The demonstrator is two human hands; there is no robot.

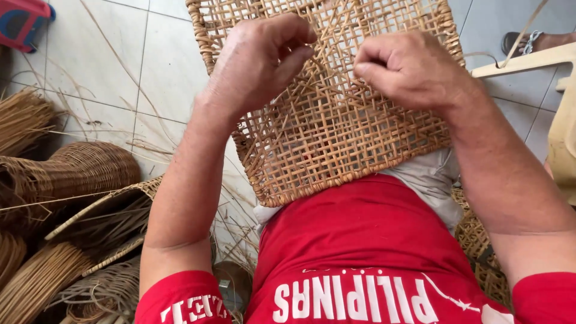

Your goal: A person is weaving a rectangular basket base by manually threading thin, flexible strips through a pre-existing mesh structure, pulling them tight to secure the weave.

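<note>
Weaving is well on: most of the mat (336, 120) is already a tight grid of thin tan strips, crossing over and under. Its edge nearest the person is bound with a thicker rolled rim, and the left and right sides look bound too. I judge that the flat part is nearly filled and that the work left is near the top middle, where loose strips stick out between the two hands. The far edge runs out of the picture, so I cannot tell if it is done there.

The mat lies on the person's lap, resting against the red shirt (360, 240), and leans up and away from the body. Its long side seems to run from the lap toward the floor (162, 72) ahead, tipped a little to the right, with its flat face turned up to the camera.

The left hand (255, 63) is curled, with thumb and fingers pinched together on a strip at the top of the mat. The right hand (411, 69) is closed in a loose fist just beside it, also seeming to pinch a thin strip, though that strip is hard to see.

Baskets (66, 174) and bundles of strips lie on the floor to the left. A pale chair (558, 96) stands at the right.
</note>
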